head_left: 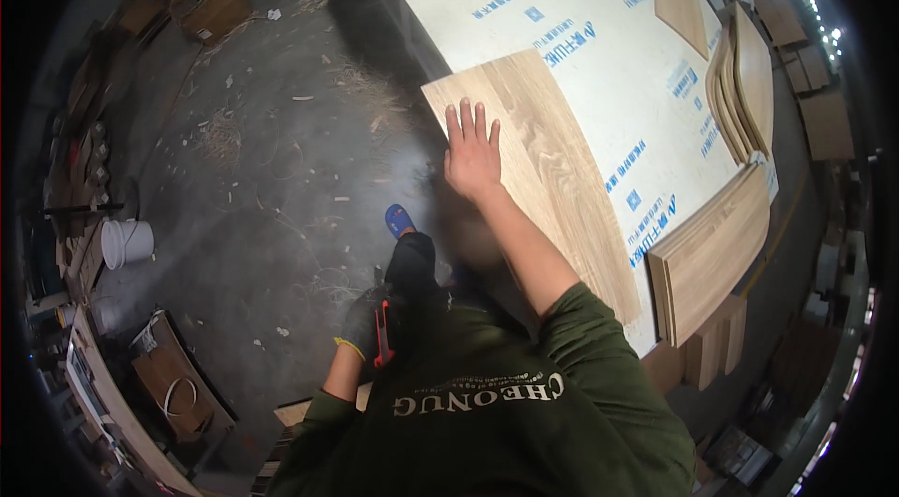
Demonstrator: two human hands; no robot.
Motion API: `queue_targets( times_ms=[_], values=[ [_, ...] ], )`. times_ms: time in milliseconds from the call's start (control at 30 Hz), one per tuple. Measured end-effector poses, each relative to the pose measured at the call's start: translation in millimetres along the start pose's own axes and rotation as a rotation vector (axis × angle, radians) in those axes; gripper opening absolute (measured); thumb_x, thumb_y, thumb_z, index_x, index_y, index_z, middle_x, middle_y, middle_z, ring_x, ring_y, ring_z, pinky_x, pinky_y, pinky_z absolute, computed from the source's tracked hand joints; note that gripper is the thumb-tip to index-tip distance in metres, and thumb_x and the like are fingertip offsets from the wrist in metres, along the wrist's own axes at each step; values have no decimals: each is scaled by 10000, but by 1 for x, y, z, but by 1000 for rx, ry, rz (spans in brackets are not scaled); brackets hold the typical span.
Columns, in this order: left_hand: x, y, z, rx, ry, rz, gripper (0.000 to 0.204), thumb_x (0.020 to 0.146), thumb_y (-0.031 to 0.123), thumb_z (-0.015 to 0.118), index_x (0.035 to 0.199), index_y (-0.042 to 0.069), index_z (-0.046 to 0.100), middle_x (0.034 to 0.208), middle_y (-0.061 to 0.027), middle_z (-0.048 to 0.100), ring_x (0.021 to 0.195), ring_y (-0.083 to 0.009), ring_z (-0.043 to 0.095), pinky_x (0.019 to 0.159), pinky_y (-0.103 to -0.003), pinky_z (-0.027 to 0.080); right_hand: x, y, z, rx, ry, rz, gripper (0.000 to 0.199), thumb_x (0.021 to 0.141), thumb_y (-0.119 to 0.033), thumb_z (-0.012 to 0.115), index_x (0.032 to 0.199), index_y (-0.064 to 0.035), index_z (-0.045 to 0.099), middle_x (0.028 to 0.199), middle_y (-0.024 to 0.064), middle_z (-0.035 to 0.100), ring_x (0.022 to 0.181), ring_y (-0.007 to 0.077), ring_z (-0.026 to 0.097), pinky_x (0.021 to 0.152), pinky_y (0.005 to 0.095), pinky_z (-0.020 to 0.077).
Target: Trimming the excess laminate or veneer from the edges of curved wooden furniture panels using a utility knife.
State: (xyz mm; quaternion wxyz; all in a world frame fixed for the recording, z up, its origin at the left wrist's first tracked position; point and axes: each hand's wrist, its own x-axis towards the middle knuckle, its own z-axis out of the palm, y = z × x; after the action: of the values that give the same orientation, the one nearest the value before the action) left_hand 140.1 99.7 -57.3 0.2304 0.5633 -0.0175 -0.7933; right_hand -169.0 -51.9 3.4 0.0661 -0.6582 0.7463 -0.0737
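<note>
My bare right hand point(474, 160) lies flat with spread fingers on a curved wood-grain panel point(562, 160), near its left edge. The panel rests along the near side of a worktable topped with a white, blue-printed sheet point(496, 6). Low at my left side, my left hand point(356, 324) wears a dark glove with a yellow cuff. Its fingers are closed around a red utility knife point(383, 333), which points away from me; shadow partly hides the grip.
Stacked wood-grain panels point(716, 254) and curved pieces point(740, 90) line the table's right side. Shavings point(220, 137) litter the grey floor. At left stand a white bucket point(127, 244) and a brown carton point(173, 385); another carton point(213, 1) sits farther off.
</note>
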Motion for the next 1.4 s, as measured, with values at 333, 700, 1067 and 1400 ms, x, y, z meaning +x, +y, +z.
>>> queue_targets(
  times_ms=[333,700,1067,1400],
  values=[
    [21,106,110,1230,-32,800,352,877,213,574,1164,11,598,995,-217,648,900,-320,643,791,-398,487,81,2,10,102,143,128,604,939,-408,455,1475,-161,323,1549,145,237,1439,360,168,1149,560,132],
    [116,185,245,1464,79,1293,427,921,147,484,1346,119,505,1296,-124,572,1142,-326,563,967,-396,443,-179,129,-19,-7,142,585,698,890,-416,537,1488,-139,308,1543,215,220,1418,433,185,1122,597,122],
    [0,-25,187,1810,-828,1414,379,852,123,516,1215,75,615,705,-130,573,578,-282,551,525,-412,429,-360,47,-29,126,-53,594,1026,719,-570,684,1486,-47,246,1542,273,140,1437,444,80,1126,620,21],
    [114,137,156,809,-269,759,384,959,294,511,1292,107,551,1136,-60,620,844,-118,592,581,-242,472,-316,22,-64,187,-146,406,880,761,-5,570,1517,-85,128,1584,174,71,1465,357,72,1109,628,174]
  ],
)
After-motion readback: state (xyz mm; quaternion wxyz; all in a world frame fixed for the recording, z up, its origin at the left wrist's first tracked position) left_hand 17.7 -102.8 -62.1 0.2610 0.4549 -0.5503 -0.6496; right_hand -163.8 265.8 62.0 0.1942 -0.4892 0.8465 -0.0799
